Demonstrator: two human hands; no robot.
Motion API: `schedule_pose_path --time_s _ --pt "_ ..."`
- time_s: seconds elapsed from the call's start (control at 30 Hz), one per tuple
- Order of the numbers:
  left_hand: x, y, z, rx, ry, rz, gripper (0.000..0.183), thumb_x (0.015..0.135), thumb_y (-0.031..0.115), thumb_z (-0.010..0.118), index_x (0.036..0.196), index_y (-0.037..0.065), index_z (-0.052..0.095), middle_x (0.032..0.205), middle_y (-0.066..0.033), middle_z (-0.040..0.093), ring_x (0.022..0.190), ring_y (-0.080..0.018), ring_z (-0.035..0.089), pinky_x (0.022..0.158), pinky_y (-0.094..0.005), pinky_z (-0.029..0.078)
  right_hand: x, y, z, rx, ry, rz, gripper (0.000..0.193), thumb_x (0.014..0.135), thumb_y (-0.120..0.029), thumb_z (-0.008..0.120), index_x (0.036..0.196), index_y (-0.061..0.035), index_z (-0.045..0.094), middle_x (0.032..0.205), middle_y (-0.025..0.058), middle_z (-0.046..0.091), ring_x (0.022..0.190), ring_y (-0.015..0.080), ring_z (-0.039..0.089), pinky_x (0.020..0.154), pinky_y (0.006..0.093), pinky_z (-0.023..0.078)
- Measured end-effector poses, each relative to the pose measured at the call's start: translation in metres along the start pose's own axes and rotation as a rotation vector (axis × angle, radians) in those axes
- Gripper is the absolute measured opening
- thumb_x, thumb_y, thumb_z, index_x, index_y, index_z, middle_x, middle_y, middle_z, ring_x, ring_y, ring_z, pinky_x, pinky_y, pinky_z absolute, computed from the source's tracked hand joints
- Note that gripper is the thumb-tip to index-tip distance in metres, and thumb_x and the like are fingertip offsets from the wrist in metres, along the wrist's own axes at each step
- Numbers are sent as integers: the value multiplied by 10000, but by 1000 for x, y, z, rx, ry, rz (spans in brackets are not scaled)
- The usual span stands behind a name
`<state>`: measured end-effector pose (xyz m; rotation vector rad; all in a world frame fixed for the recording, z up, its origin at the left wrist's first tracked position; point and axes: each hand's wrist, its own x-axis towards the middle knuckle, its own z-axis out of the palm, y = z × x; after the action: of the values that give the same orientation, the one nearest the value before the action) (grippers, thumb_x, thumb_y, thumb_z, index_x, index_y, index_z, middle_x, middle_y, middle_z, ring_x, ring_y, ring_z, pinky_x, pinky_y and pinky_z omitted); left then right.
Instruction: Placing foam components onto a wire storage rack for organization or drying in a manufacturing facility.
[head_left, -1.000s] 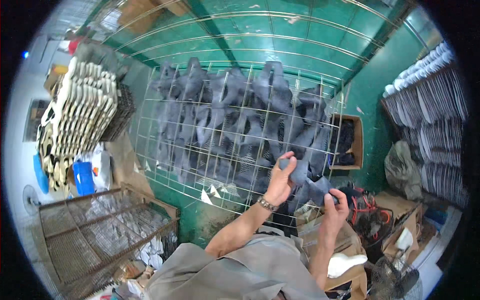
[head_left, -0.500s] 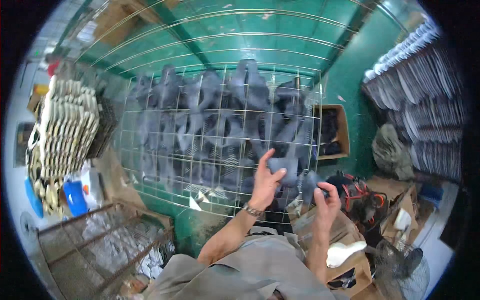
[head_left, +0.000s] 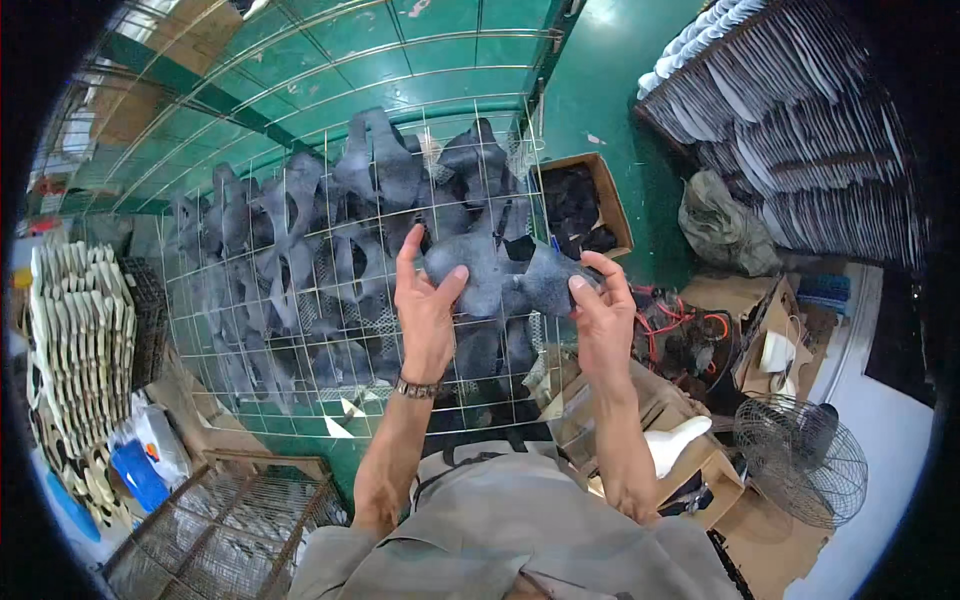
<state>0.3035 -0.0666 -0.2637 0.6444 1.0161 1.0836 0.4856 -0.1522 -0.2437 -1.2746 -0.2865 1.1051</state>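
Observation:
Both my hands hold a dark grey cut piece (head_left: 480, 275), shaped like a flat shoe upper with a gap near its middle, stretched out between them. My left hand (head_left: 425, 320), with a watch on the wrist, has its thumb on the piece's left end and its index finger raised. My right hand (head_left: 605, 325) pinches the right end between thumb and fingers. Below and beyond the piece is a wire mesh rack (head_left: 330, 405), on which many similar grey pieces (head_left: 290, 205) are laid in rows. The held piece covers part of the rack.
A cardboard box (head_left: 620, 215) of dark pieces stands right of the rack. Stacked grey pieces (head_left: 800, 130) fill a shelf at far right. Pale stacked pieces (head_left: 85, 330) are at left, above a rusty mesh frame (head_left: 225, 520). A wire-caged fan (head_left: 800, 455) sits lower right.
My view has turned, shifting the rack left. My hands now hold the grey piece spread between them, where before it was blurred, with the right hand lower.

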Motion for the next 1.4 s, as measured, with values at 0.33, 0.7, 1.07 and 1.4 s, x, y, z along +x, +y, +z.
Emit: schedule_pose_path --time_s 0.33,0.7,1.07,1.4 --pt "7 -10 11 -18 -23 6 704 875 -94 624 1497 50 327 1127 -114 635 939 -148 644 801 -262 554 24 11 -10 -282 93 -179 218 942 -106 651 1141 -19 657 971 -7 614 856 58 529 785 212 430" --pt "172 8 32 165 -33 336 506 850 -63 666 1327 76 566 1000 16 553 785 -42 504 640 -187 425 210 4 65 -351 -124 -287 206 909 -107 618 1087 -37 692 877 0 653 715 82 563 568 253 479" --pt "225 -85 -6 627 24 160 340 809 4 697 1136 95 723 994 -29 702 840 -116 597 787 -285 488 258 93 23 -828 -55 -261 302 858 -177 595 1112 -49 694 1075 195 712 1044 344 671 939 405 508" --pt "208 -84 -12 659 47 -38 648 854 207 726 1433 78 464 1083 -162 692 967 -239 663 865 -365 517 128 93 -22 -736 29 -519 475 897 -134 629 1341 14 552 1224 204 652 1036 288 660 913 370 517"
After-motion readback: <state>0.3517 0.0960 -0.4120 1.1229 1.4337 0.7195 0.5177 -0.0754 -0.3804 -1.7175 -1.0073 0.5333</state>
